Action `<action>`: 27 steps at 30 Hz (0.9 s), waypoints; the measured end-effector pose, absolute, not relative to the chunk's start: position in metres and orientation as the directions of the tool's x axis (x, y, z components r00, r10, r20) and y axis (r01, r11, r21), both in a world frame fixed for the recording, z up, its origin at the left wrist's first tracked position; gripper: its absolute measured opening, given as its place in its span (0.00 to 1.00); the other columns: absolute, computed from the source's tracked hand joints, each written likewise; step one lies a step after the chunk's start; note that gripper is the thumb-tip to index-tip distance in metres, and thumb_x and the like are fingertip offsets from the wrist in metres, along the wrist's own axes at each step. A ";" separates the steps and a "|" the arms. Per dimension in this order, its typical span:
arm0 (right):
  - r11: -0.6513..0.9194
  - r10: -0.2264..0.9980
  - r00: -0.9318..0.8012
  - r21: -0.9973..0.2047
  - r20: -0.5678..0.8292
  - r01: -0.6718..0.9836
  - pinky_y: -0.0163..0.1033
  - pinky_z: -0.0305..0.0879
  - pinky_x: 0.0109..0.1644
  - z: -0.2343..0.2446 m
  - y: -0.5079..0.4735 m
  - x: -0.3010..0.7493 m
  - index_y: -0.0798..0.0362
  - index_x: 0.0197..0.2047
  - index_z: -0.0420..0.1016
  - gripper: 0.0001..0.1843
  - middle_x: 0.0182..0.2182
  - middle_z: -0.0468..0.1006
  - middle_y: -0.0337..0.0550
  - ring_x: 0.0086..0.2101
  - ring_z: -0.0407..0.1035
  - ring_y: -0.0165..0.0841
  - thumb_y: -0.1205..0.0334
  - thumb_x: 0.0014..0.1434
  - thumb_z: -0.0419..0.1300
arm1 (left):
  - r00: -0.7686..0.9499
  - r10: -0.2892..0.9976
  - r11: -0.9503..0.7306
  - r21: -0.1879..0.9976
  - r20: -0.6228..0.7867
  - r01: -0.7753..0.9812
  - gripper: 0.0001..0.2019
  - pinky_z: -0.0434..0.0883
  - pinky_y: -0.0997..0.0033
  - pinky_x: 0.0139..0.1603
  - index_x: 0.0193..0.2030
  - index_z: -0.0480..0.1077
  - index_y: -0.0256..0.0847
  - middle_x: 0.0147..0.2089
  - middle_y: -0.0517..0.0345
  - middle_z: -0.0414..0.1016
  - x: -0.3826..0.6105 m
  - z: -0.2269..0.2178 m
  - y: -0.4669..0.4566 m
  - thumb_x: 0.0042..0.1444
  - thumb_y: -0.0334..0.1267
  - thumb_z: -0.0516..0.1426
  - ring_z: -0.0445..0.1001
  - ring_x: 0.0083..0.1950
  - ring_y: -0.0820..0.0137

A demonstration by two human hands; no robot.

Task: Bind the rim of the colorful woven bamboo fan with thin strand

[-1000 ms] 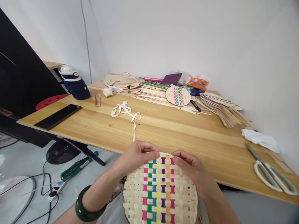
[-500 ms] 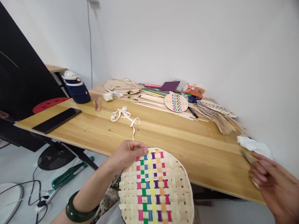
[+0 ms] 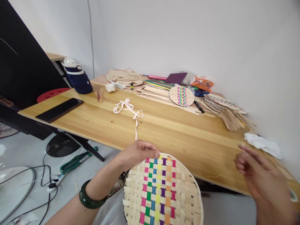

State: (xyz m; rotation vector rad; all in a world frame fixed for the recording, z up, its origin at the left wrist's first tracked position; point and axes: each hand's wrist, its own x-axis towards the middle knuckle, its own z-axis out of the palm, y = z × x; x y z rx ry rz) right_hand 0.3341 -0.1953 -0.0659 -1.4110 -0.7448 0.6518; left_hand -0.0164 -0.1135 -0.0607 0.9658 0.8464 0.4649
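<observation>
The left hand [image 3: 138, 153] alone now pinches the rim of the striped woven disc [image 3: 162, 190], spread below its fingers; the right hand [image 3: 262, 178] has let go. Its blurred fingers curl, scissors handle [image 3: 293, 195] behind; whether holding anything, I can't tell.

Open passage crosses the wooden tabletop [image 3: 194, 140] between the left hand [image 3: 140, 153] and the right hand [image 3: 260, 172]. The held woven disc [image 3: 164, 190] obstructs the near edge; white ribbon [image 3: 136, 125] intrudes at left; weaving strips [image 3: 156, 93] bar the rear, crumpled tissue [image 3: 261, 143] the right.
</observation>
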 end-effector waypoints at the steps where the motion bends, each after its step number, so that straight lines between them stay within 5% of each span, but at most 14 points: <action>1: 0.038 0.815 0.579 -0.999 0.022 -0.015 0.31 0.50 0.20 -0.065 -0.189 0.313 0.50 0.36 0.76 0.20 0.20 0.64 0.35 0.22 0.57 0.26 0.53 0.40 0.73 | 0.611 0.675 0.509 0.861 -0.412 0.019 0.12 0.68 0.75 0.33 0.31 0.78 0.37 0.30 0.57 0.78 -0.015 -0.062 -0.113 0.42 0.42 0.67 0.73 0.30 0.73; 5: -0.115 0.974 0.187 -0.991 -0.126 -0.065 0.32 0.51 0.21 -0.062 -0.169 0.237 0.52 0.34 0.75 0.14 0.19 0.64 0.34 0.20 0.57 0.25 0.53 0.50 0.68 | 0.637 0.648 0.506 0.861 -0.417 0.049 0.11 0.67 0.76 0.32 0.31 0.77 0.37 0.29 0.59 0.77 -0.010 -0.063 -0.111 0.43 0.42 0.67 0.72 0.28 0.75; 9: -0.221 0.973 -0.068 -0.975 -0.223 0.034 0.31 0.54 0.24 -0.058 -0.162 0.198 0.53 0.35 0.77 0.13 0.20 0.65 0.34 0.21 0.57 0.24 0.51 0.54 0.65 | 0.629 0.648 0.496 0.864 -0.431 0.081 0.11 0.65 0.77 0.29 0.31 0.78 0.37 0.28 0.58 0.77 -0.009 -0.059 -0.111 0.44 0.42 0.66 0.71 0.26 0.76; 15: -0.240 0.954 -0.147 -0.958 -0.263 0.154 0.36 0.68 0.37 -0.055 -0.165 0.192 0.51 0.35 0.82 0.16 0.33 0.79 0.44 0.34 0.72 0.35 0.48 0.51 0.66 | 0.621 0.661 0.496 0.866 -0.422 0.061 0.11 0.67 0.76 0.30 0.31 0.79 0.37 0.30 0.57 0.78 -0.011 -0.054 -0.113 0.43 0.42 0.66 0.72 0.28 0.74; 27: -0.247 0.948 -0.171 -0.960 -0.267 0.131 0.40 0.72 0.41 -0.062 -0.173 0.199 0.47 0.41 0.83 0.14 0.37 0.82 0.45 0.39 0.75 0.39 0.52 0.51 0.67 | 0.641 0.646 0.485 0.871 -0.415 0.075 0.10 0.67 0.76 0.31 0.32 0.79 0.38 0.29 0.57 0.78 -0.011 -0.055 -0.112 0.44 0.42 0.66 0.72 0.27 0.74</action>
